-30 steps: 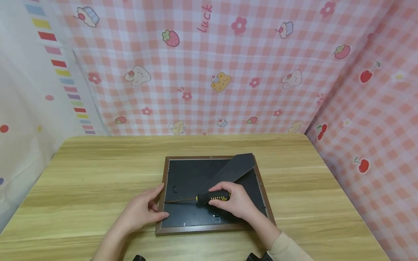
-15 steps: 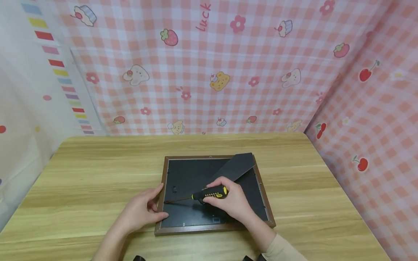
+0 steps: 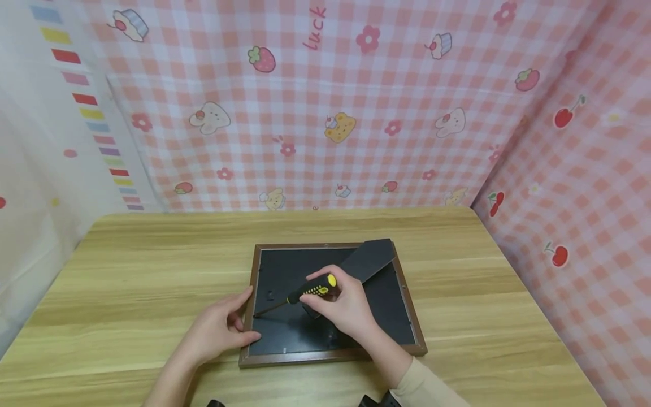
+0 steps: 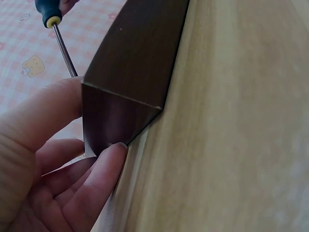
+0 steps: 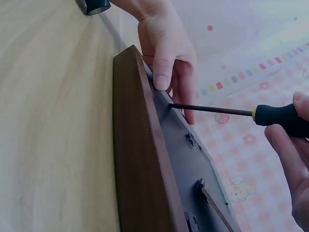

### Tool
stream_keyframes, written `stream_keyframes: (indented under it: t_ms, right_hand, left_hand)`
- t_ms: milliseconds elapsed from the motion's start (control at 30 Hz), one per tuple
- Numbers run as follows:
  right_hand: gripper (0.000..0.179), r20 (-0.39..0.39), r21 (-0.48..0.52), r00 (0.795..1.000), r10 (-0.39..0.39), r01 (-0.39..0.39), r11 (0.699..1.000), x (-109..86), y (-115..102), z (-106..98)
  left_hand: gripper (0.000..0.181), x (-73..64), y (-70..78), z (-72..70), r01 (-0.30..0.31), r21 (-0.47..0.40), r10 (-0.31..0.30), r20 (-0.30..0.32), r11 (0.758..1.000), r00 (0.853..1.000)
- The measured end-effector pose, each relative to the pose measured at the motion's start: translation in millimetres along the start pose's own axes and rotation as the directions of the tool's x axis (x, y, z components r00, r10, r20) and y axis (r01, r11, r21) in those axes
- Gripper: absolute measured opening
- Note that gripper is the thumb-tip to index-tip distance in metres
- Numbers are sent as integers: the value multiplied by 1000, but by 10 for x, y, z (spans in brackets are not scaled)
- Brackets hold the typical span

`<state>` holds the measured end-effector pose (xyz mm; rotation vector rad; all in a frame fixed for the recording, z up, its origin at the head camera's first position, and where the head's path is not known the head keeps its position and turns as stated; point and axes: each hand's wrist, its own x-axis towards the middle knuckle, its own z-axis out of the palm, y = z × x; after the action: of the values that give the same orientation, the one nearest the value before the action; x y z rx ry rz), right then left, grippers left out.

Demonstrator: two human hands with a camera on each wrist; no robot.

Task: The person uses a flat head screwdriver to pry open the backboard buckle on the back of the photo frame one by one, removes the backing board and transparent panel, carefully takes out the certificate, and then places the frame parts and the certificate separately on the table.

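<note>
Brown and square-cornered, a picture frame (image 3: 305, 358) lies back side up around the middle of the wood-grain table (image 3: 483, 294). Its black backing (image 3: 292, 268) faces the head camera, and a flat black stand leg (image 3: 373, 255) slants from it toward the frame's corner between one and two o'clock. At the frame's nine o'clock side the left hand (image 3: 218, 328) grips the rim, thumb over the top and fingers at the outer edge. The right hand (image 3: 348, 302) pinches the handle of a black-and-yellow screwdriver (image 3: 316, 289) between thumb and fingers. Tilted, its shaft runs down toward eight o'clock, the tip where backing meets rim, between the left thumb and forefinger. At twelve o'clock, beyond the table, hangs a pink checked cloth (image 3: 285, 113); at ten, a white cloth (image 3: 35, 169).
</note>
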<state>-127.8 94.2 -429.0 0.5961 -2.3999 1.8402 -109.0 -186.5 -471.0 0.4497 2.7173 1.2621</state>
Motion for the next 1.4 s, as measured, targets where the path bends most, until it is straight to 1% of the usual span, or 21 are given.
stream_keyframes:
  t_ms: [167, 300, 367, 433, 500, 533, 600, 633, 667, 700, 767, 833, 933, 967, 1033, 1100, 1267, 1400]
  right_hand:
    - [33, -5, -20, 998, -61, 61, 998, 15, -70, 59]
    - [33, 30, -63, 990, -135, 137, 989, 67, -140, 105]
    - [33, 36, -76, 988, -150, 153, 985, 86, -138, 112]
    - [32, 26, -46, 993, -118, 119, 992, 86, -102, 101]
    - [32, 5, 28, 999, -46, 46, 999, 63, -31, 74]
    - [32, -2, 78, 1000, -5, 5, 997, 44, 11, 57]
    - [33, -1, 175, 997, 72, -70, 982, -3, 86, 22]
    - [33, 7, 211, 995, 97, -96, 973, -29, 117, 6]
    - [33, 14, 232, 994, 111, -112, 966, -56, 143, -8]
    - [33, 18, 232, 993, 113, -114, 966, -83, 163, -20]
    - [33, 27, 209, 997, 77, -81, 975, -131, 182, -33]
    - [33, 32, 169, 999, 11, -16, 986, -168, 174, -30]
    - [33, 31, 113, 996, -88, 84, 990, -177, 125, -3]
    - [33, 30, 92, 994, -107, 104, 990, -167, 103, 10]
    - [34, 24, 49, 992, -127, 125, 991, -137, 56, 30]
    - [34, 36, 6, 990, -140, 139, 990, -89, 3, 47]
    - [34, 118, -95, 977, -178, 189, 977, 88, -164, 72]
    - [34, 165, -180, 970, -176, 205, 962, 242, -261, 93]
  left_hand:
    - [93, 1, 7, -9, -6, 5, 6, 3, 1000, 1000]
    - [92, 0, 0, -10, -9, 13, 9, -4, 1000, 1000]
    - [92, -1, -7, -8, -12, 16, 12, -7, 1000, 1000]
    - [92, -5, -13, -4, -15, 13, 15, -8, 1000, 1000]
    - [92, -10, -18, 1, -19, 6, 19, -6, 1000, 1000]
    - [93, -13, -20, 3, -21, 1, 21, -5, 1000, 1000]
    - [93, -21, -22, 7, -22, -6, 22, -1, 1000, 1000]
    - [93, -24, -23, 8, -23, -8, 23, 1, 1000, 1000]
    - [93, -26, -23, 7, -24, -8, 24, 3, 1000, 1000]
    - [93, -27, -23, 6, -26, -7, 26, 5, 1000, 1000]
    - [93, -29, -22, 2, -29, -7, 29, 8, 1000, 1000]
    - [93, -29, -22, -2, -32, -8, 33, 14, 999, 999]
    - [92, -26, -20, -5, -39, -3, 39, 15, 999, 999]
    - [92, -24, -19, -5, -40, -2, 40, 14, 999, 999]
    - [92, -19, -16, -6, -39, 2, 39, 14, 999, 999]
    - [92, -13, -13, -8, -34, 4, 34, 10, 999, 999]
    - [92, 3, -6, -8, -27, 17, 27, 2, 999, 1000]
    - [91, 8, -4, 0, -29, 16, 29, 0, 999, 1000]
